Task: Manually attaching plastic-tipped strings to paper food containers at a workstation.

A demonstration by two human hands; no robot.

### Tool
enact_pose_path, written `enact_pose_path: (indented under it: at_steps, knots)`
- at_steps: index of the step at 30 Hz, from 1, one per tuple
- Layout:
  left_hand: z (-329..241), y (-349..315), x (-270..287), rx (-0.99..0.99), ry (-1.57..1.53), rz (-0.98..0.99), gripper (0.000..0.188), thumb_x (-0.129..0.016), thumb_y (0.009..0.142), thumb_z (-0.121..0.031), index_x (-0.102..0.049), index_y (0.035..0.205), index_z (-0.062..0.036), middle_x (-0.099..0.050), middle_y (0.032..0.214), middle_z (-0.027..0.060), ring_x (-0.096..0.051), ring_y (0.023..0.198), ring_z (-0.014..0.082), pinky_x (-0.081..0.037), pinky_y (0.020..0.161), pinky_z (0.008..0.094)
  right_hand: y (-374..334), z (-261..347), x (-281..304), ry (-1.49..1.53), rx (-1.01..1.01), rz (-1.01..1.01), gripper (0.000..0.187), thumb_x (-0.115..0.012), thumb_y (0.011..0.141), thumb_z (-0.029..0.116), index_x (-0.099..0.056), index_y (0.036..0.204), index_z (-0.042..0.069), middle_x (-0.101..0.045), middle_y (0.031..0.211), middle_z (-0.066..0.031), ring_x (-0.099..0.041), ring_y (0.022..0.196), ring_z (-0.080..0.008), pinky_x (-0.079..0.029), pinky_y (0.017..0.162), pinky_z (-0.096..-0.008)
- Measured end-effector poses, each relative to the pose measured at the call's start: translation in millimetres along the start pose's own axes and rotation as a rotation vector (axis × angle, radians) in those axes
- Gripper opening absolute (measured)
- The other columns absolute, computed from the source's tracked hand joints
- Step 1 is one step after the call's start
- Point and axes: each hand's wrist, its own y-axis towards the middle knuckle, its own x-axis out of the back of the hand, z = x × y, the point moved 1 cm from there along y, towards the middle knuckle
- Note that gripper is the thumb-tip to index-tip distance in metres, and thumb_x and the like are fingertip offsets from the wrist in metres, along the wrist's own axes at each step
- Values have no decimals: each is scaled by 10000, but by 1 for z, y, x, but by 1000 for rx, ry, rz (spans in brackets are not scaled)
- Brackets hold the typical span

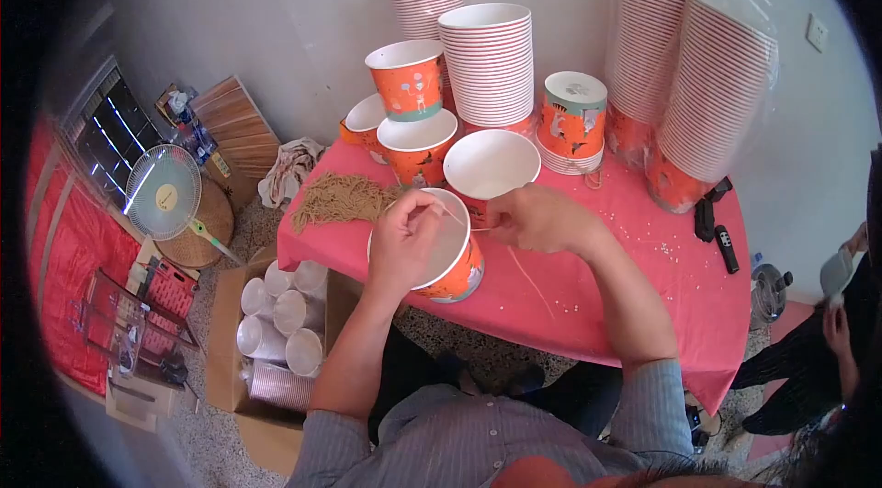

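Observation:
My left hand (402,247) is closed in a pinch over the mouth of an orange paper bucket (462,278) at the table's near edge. A thin pale cord (531,278) runs between my two hands, and its loose tail trails down over the red cloth. To the right of the bucket's rim, my right hand (544,220) pinches this cord, fingertips curled. Just behind stands another open paper bucket (491,166) with a white inside. A bundle of tan cords (340,201) lies on the cloth left of my left hand.
Tall stacks of nested paper buckets (487,65) stand along the wall, some wrapped in plastic (726,88). Small white bits (675,252) dot the red tablecloth (634,240). A carton of wrapped cups (225,350) sits on the floor at left, near a fan (163,192). Another person (818,341) is at right.

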Motion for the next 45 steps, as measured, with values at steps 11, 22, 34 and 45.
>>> enact_pose_path:
  at_steps: [11, 22, 34, 45]
  knots:
    - [-13, 22, -24, 207, -481, 284, 144, -537, 1096, -175, -623, 1045, -70, -706, 855, 59, -679, 719, 119, -500, 588, 260, -11, -6, 8, 83, 61, -67, 192, -734, 922, 134, -722, 1084, 31, -755, 894, -125, -727, 820, -254, -573, 770, -390]
    - [-10, 23, -38, 180, -473, 293, 128, -610, 1106, -169, -643, 1157, -56, -652, 798, 6, -605, 631, 70, -450, 536, 234, 5, -7, 8, 694, -64, -3, 234, -694, 972, 86, -733, 1175, -23, -749, 820, -97, -713, 705, -154, -582, 637, -311]
    - [-3, 18, -30, 227, -369, 316, 168, -658, 1068, -144, -685, 1171, -14, -656, 797, -1, -597, 628, 65, -458, 532, 242, 8, -25, 7, 791, -52, -34, 127, -661, 972, 21, -729, 1074, -11, -732, 853, -58, -689, 728, -121, -568, 637, -280]
    - [-20, 19, -37, 211, -258, 359, 142, -650, 1058, -138, -710, 1048, -10, -684, 851, -9, -580, 643, 50, -468, 573, 228, -23, -1, 43, 796, 47, 78, 191, -671, 971, -5, -730, 1151, 12, -781, 950, -48, -683, 748, -73, -512, 586, -230]
